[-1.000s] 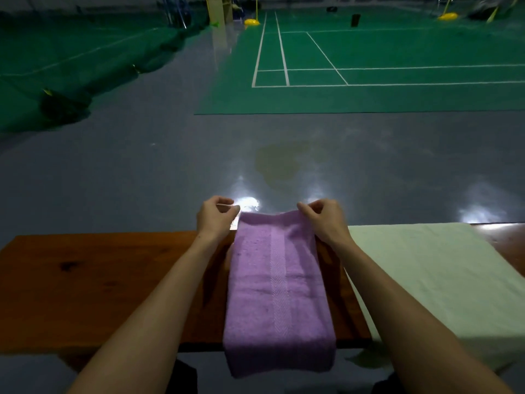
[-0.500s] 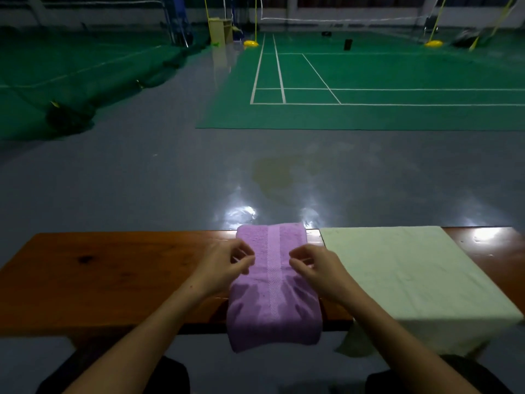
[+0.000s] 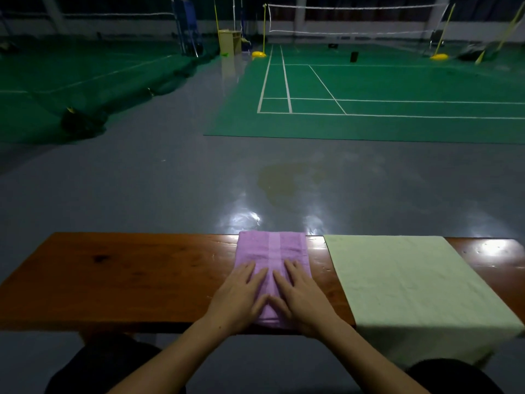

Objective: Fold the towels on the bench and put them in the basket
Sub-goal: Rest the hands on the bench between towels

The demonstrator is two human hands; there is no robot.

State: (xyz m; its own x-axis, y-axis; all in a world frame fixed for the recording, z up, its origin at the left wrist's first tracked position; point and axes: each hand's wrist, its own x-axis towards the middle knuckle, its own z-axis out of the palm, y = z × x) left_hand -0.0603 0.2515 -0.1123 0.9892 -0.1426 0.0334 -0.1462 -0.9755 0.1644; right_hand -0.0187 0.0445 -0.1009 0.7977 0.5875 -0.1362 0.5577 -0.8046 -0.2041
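A purple towel (image 3: 272,247) lies folded into a compact rectangle on the wooden bench (image 3: 136,277), near its middle. My left hand (image 3: 237,298) and my right hand (image 3: 302,298) rest flat on the towel's near half, palms down, fingers spread, thumbs almost touching. Neither hand grips anything. To the right, a pale green towel (image 3: 409,282) is spread flat across the bench, its near edge hanging over the front. No basket is in view.
The bench's left part is bare wood. Beyond the bench is a glossy grey floor (image 3: 199,180), then a green badminton court (image 3: 383,103) with a net and yellow post bases. My dark-clad knees show below the bench edge.
Both hands carried the purple towel's far edge toward me, folding it in half, then let go and now press flat on it. The towel no longer hangs over the front edge.
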